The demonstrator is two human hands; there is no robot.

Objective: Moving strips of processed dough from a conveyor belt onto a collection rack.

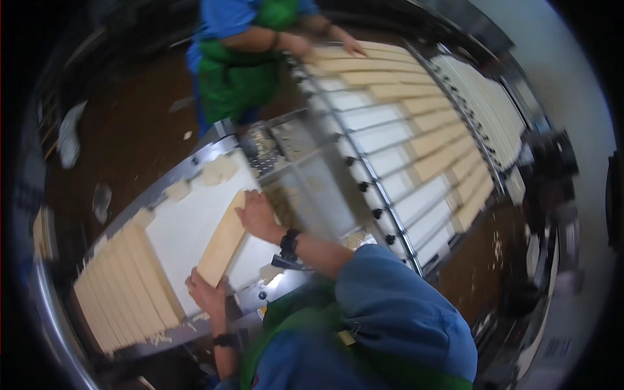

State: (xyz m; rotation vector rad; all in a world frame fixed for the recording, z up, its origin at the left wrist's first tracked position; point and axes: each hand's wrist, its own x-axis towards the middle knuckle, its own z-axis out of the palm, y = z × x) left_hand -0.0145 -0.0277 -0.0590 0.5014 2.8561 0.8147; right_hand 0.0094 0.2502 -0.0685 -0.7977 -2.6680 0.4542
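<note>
A long, pale-yellow slab (223,242) lies slantwise over a white work surface (179,224); I cannot tell what it is made of. At its near end my left hand (207,296) is closed round the edge. My right hand (260,218) grips the far end, its fingers bent over the top. To the left stands a close-packed row of similar slabs (130,283), side by side. Small pale offcuts (220,170) sit along the far rim of the white surface.
Metal trays (328,188) with scraps adjoin the white surface on the right. Beyond them, a wide conveyor (383,133) with metal lane rods carries more slabs (432,133). A co-worker in a green apron (237,78) stands at its far end, hands over the slabs. Black knobs (364,187) line the rail.
</note>
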